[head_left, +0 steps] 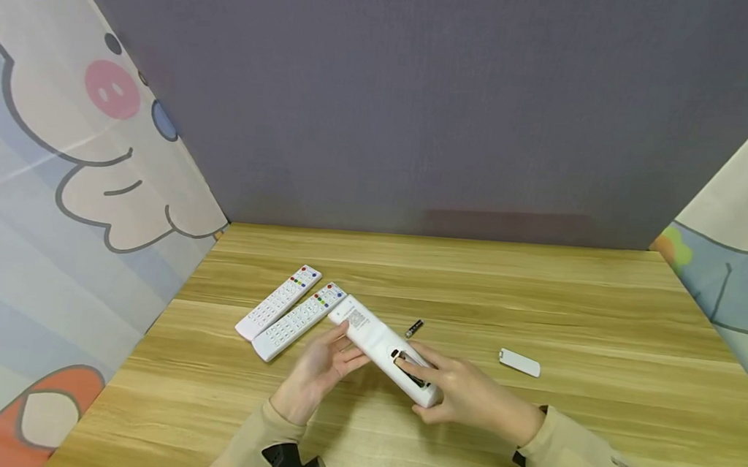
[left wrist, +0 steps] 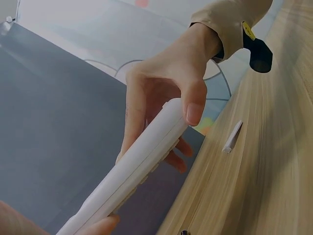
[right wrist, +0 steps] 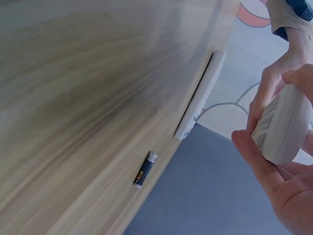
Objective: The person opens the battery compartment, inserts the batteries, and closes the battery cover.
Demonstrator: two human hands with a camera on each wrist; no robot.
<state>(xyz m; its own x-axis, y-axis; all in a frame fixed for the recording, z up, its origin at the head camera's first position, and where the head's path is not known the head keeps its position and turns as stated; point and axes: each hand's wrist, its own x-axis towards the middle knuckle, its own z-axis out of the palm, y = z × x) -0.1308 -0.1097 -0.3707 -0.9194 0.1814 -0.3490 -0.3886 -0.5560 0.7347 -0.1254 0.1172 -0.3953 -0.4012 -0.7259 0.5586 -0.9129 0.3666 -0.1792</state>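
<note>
Both hands hold a white remote control [head_left: 372, 338] turned button side down over the wooden table, its battery compartment [head_left: 413, 374] uncovered and a dark battery showing in it. My left hand [head_left: 316, 375] grips the far end from the near side, thumb on the back. Around the near end, my right hand [head_left: 467, 393] grips with thumb and fingers, its index finger over the compartment. In the left wrist view the right thumb presses the end of the remote [left wrist: 142, 152], whose buttons face down. Just beyond the remote, a small dark battery [right wrist: 145, 169] lies loose on the table.
Two more white remotes, the left one [head_left: 279, 301] and the right one [head_left: 294, 322], lie button side up on the table [head_left: 580, 301], left of the hands. A white battery cover [head_left: 519, 363] lies to the right. A grey panel [head_left: 423, 105] stands behind the table.
</note>
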